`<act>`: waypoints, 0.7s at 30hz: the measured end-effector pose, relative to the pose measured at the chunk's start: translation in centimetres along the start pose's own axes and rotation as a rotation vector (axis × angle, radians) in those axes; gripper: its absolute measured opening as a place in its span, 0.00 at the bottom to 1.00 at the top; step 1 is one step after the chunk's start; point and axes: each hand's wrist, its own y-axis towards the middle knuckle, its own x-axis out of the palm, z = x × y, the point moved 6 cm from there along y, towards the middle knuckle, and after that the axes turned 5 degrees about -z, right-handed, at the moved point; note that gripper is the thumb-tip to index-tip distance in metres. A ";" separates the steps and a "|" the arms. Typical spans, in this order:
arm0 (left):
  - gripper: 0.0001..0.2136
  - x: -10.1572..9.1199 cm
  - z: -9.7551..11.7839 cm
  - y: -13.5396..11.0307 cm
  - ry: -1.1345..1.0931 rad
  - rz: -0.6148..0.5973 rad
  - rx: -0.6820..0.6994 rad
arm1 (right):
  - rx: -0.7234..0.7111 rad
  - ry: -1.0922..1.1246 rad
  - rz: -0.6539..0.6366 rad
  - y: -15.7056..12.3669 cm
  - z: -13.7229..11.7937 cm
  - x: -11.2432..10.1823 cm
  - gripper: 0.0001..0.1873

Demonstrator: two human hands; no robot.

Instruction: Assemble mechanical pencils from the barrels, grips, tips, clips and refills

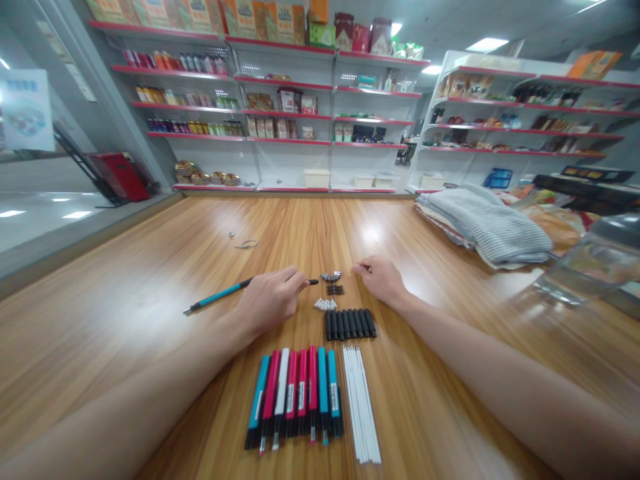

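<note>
My left hand (273, 298) is closed around a blue and black pen (215, 298), which lies slanted with its dark end poking out past my fingers. To the right, my right hand (383, 277) rests on its side with fingers curled in; whatever they pinch is hidden. Between the hands are small shiny metal pieces (331, 276), dark springs (335, 290) and little white pieces (325, 305). Nearer me sits a row of black grips (350, 325). Below it lie pen barrels (295, 387) in blue, pink and white, beside a bundle of thin white refills (361, 403).
A ring-shaped strip (247, 245) and a tiny metal bit (231, 234) lie farther back on the wooden table (165, 253). Folded striped cloth (490, 220) and a clear container (590, 260) stand at right. Stocked shelves (290, 113) rise behind the table.
</note>
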 end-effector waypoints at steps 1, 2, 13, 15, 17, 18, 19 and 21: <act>0.15 0.1 0.0 0.1 0.003 -0.011 -0.015 | -0.001 -0.009 -0.034 0.2 0.3 0.4 0.13; 0.15 0.2 0.1 0.2 0.006 -0.020 -0.031 | -0.013 -0.009 -0.054 0.3 0.5 0.6 0.12; 0.11 0.7 -0.1 0.6 -0.021 -0.055 -0.127 | 0.005 -0.003 -0.020 4.8 1.8 2.1 0.12; 0.12 0.6 -0.2 0.4 -0.006 -0.057 -0.139 | -0.015 0.008 -0.032 4.8 1.8 2.3 0.13; 0.13 0.5 -0.1 0.4 0.002 -0.058 -0.148 | -0.047 0.016 -0.054 4.6 1.8 2.4 0.14; 0.13 0.4 0.0 0.4 0.002 -0.061 -0.150 | -0.062 0.018 -0.064 4.5 1.7 2.4 0.14; 0.13 0.4 0.1 0.5 0.001 -0.067 -0.151 | -0.073 0.018 -0.073 4.4 1.6 2.3 0.14; 0.13 0.4 0.2 0.6 -0.006 -0.078 -0.154 | -0.087 0.017 -0.085 4.3 1.5 2.2 0.13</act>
